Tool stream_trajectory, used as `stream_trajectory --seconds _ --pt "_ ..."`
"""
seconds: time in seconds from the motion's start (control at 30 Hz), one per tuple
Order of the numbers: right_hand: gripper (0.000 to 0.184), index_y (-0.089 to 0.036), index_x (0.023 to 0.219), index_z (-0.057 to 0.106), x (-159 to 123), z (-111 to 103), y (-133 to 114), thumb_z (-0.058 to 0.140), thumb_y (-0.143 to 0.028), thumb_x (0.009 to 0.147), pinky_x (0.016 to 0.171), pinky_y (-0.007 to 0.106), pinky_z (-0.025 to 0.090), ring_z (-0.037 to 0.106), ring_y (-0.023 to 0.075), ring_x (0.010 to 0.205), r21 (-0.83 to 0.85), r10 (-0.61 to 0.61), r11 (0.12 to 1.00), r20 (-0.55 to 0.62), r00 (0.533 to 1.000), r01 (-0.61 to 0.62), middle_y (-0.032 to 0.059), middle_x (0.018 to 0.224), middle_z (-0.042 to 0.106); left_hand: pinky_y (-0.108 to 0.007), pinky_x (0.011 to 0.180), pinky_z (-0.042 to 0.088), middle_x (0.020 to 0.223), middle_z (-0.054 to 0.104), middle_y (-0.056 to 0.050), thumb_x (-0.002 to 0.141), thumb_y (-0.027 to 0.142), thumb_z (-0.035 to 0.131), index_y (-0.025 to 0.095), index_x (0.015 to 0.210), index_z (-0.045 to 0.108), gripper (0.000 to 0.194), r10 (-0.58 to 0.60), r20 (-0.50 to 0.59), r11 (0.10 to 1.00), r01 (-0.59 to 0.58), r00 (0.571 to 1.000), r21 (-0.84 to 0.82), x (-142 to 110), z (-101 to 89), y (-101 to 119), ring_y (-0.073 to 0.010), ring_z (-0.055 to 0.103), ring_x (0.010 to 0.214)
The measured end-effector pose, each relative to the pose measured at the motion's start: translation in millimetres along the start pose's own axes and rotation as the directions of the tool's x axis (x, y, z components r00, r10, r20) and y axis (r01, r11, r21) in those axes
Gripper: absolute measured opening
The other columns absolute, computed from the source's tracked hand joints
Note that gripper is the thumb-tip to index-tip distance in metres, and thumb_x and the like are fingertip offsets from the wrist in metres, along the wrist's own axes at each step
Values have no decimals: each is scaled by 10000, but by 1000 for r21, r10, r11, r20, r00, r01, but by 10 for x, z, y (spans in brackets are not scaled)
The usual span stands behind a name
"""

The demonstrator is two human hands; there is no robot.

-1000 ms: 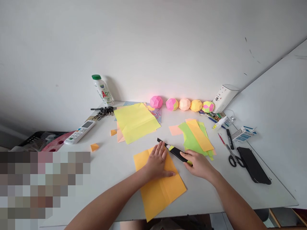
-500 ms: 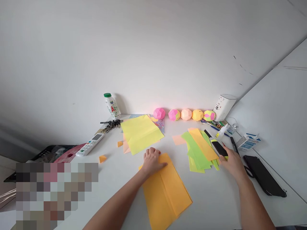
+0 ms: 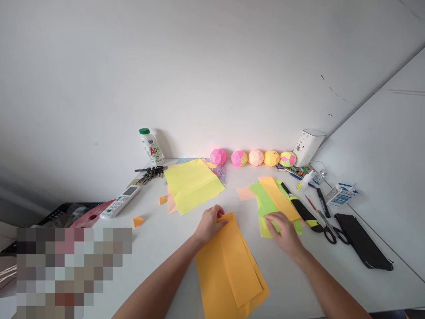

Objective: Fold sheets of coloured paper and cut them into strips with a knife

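Observation:
My left hand (image 3: pixel 211 223) is pinched on the top corner of a folded sheet of orange paper (image 3: pixel 212 279), thumb in front and fingers curled behind the edge. The folded flap stands a little apart from the layer beneath at its right side. My right hand (image 3: pixel 283 232) is over the near end of a pile of green paper pieces (image 3: pixel 268 201), its thumb and forefinger apart with nothing visible between them. An orange paper strip (image 3: pixel 279 197) lies on that pile. Just right of it rests a black and yellow utility knife (image 3: pixel 305 212).
Scissors (image 3: pixel 330 232), a black phone (image 3: pixel 363 241), a marker (image 3: pixel 322 204) and a glue bottle (image 3: pixel 304 182) lie at the right. Several faceted paper balls (image 3: pixel 256 157) line the wall. Yellow paper (image 3: pixel 194 184), keys (image 3: pixel 151 175), a remote (image 3: pixel 120 202) and a bottle (image 3: pixel 152 146) are at the left.
My right hand has moved left, away from the utility knife, uncovering the scissors and red pencil. My left hand has closed on the orange paper's top, and its flap has shifted.

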State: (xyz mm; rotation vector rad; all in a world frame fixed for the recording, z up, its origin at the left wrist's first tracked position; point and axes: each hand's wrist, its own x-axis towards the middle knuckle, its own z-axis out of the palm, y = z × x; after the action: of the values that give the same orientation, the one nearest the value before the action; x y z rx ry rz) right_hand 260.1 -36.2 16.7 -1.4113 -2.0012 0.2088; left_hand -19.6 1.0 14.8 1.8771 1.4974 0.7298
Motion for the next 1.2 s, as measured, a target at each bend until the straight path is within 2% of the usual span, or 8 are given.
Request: stream_trajectory --seconds 0.1,0.23,0.4,0.57,0.77,0.93,1.1,1.2 --pt "281 -220 1114 604 -111 172 -298 476 -376 918 747 321 556 631 185 859 116 -67 992 85 994 57 68 926 666 -319 685 471 888 621 -26 780 347 559 229 921 563 183 -4 25 984 8 1000 -176 -30 -5 46 -207 581 828" --pt "505 -222 1297 484 -219 257 -439 593 -424 847 642 310 549 597 160 674 276 60 952 253 966 -132 10 797 628 -291 655 458 872 629 -26 811 419 568 207 844 592 217 42 58 943 -20 997 -333 -68 -13 114 -192 580 814" --pt "300 -220 1088 610 -198 192 -452 541 -407 863 586 287 509 559 151 599 387 164 867 373 913 -314 -27 656 574 -298 669 474 889 640 -38 767 506 661 195 968 594 376 72 263 833 86 962 -546 -58 -47 85 -193 611 805" --pt "393 -199 1148 600 -121 75 -419 459 -478 911 659 319 543 659 203 760 559 173 703 467 867 -441 50 827 694 -340 782 493 974 657 -45 720 445 734 228 1138 571 498 136 400 806 134 906 -577 8 -101 -26 -218 623 944" --pt "434 -168 1124 610 54 -142 134 520 -494 852 654 307 545 679 228 823 429 432 789 121 894 -440 89 954 726 -385 815 521 1056 675 -85 702 412 764 197 1052 616 437 120 478 649 296 870 -701 58 -123 -94 -245 646 971" --pt "428 -136 1165 601 197 -363 549 500 -376 825 741 445 535 658 295 839 39 472 882 -112 875 -470 138 940 708 -380 787 534 1002 701 -79 706 391 774 189 1000 640 381 123 501 604 336 857 -723 66 -125 -143 -231 673 901" --pt "344 -170 1121 628 178 -312 292 525 -359 852 971 541 411 518 339 1124 -82 157 979 -282 946 -187 171 1096 623 -359 727 538 918 711 -65 669 456 781 188 909 643 385 75 501 648 340 862 -681 64 -153 -114 -222 680 822" --pt "286 -229 1155 608 39 -210 -73 505 -331 908 934 442 482 556 265 1098 126 -72 989 -67 995 80 118 1096 630 -334 693 529 893 705 -56 670 453 776 187 896 632 377 72 480 661 319 874 -679 63 -159 -85 -205 675 792"
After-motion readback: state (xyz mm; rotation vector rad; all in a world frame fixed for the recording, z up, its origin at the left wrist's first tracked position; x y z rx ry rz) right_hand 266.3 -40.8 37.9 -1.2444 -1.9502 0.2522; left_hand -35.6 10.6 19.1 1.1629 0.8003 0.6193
